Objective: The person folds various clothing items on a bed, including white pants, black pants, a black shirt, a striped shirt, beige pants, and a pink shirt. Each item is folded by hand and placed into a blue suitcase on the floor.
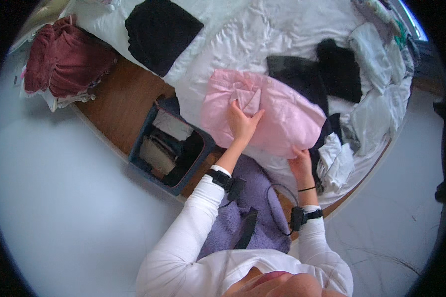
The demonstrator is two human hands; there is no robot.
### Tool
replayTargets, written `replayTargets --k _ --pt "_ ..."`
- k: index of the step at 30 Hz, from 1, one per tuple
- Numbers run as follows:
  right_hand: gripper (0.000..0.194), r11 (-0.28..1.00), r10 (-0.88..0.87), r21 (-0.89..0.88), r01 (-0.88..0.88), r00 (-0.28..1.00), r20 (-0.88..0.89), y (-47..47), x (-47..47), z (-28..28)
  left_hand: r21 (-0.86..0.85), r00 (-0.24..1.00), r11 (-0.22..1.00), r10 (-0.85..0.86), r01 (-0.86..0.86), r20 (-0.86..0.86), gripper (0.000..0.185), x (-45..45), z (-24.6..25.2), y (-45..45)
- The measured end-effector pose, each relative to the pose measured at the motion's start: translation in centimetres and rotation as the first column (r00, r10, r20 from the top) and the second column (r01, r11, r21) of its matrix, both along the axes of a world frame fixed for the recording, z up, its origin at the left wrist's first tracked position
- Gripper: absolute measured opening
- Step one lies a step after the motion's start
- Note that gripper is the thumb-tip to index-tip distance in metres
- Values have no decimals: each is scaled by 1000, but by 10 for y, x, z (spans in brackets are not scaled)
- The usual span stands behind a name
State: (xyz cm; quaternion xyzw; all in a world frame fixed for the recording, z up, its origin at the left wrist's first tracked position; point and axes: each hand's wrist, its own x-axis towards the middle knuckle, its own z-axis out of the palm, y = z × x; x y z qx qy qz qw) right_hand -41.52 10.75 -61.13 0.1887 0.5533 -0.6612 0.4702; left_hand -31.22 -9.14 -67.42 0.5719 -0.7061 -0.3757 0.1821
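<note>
A pink garment [278, 115], partly folded over, lies on the white bedding in front of me. My left hand [243, 122] is on its left part, thumb and fingers spread around a small pointed fold of the fabric. With my right hand [301, 163] I hold the near right edge of the garment, fingers curled at its rim. Just behind and right of the pink cloth are dark garments [297, 70], one partly beneath it. A crumpled white cloth [336, 159] lies right of my right hand.
A folded black garment [160, 33] lies farther back on the bedding [238, 41]. An open blue fabric box [137, 148] with folded clothes stands at the left. Dark red cloth [74, 59] is heaped at far left; pale garments [371, 55] are piled at right.
</note>
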Motion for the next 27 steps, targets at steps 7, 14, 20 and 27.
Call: replayTargets --k 7,14,20,27 --pt "45 995 -24 -101 20 999 -40 -12 -5 41 321 807 885 447 -337 -386 78 -24 15 -23" --pt "42 917 -265 -379 123 898 -351 74 -92 132 300 727 949 138 97 -672 64 125 169 -100" --pt "37 798 -467 -520 305 858 -214 160 -148 158 533 523 830 386 162 -760 46 166 245 -109" --pt "45 940 -336 -44 338 898 -285 154 -218 146 476 743 853 173 216 -647 46 96 233 -109"
